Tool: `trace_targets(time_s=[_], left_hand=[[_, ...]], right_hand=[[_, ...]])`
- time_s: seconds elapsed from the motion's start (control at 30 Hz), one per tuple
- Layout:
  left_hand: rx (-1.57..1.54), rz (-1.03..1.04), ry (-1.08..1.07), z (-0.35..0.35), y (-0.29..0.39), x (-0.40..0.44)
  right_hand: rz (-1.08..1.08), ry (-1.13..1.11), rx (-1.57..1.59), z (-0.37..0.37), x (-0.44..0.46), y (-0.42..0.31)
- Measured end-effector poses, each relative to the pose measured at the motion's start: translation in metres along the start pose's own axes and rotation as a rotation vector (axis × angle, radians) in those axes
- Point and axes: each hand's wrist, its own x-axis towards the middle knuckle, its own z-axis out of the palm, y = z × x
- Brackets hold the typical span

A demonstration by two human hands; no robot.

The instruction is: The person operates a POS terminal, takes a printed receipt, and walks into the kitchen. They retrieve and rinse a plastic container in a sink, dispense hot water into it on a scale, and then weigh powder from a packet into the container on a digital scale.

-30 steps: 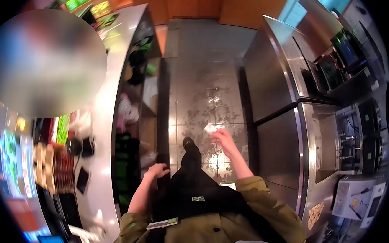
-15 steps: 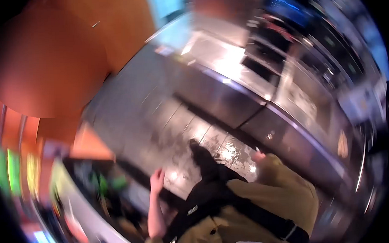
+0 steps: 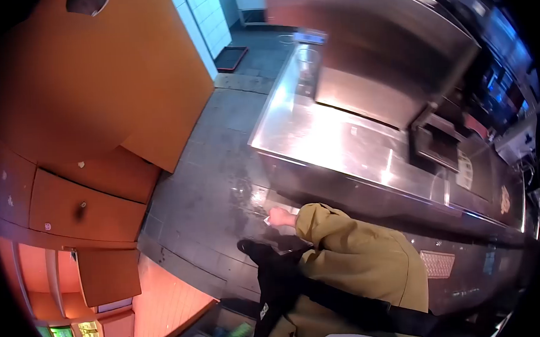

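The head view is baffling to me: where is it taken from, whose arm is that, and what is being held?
No machine is at work here: these are a person's own bare hands. The camera sits on that person's head and looks forward and down, so you see their mustard-brown sleeve from above. The lens bends straight edges.

The right hand is low over the tiled floor, with a small white item at its fingers, too little shown to name. The left hand is out of view.

Beyond the sleeve runs a steel counter; a small tan item lies towards its near end. Across the floor are orange cabinet doors.
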Motion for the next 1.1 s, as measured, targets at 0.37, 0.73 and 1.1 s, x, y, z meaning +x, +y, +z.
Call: trace_targets(time_s=[0.37, 0.73, 1.1], left_hand=[[0.324, 0.148, -0.044, -0.133, 0.342, 0.328], [0.367, 0.938, -0.615, 0.149, 0.792, 0.484], [0.823, 0.105, -0.364, 0.302, 0.913, 0.639]], right_hand=[[0.085, 0.183, 0.223, -0.080, 0.240, -0.154], [0.825, 0.363, 0.587, -0.228, 0.452, -0.020], [1.023, 0.415, 0.653, -0.471, 0.613, 0.115]])
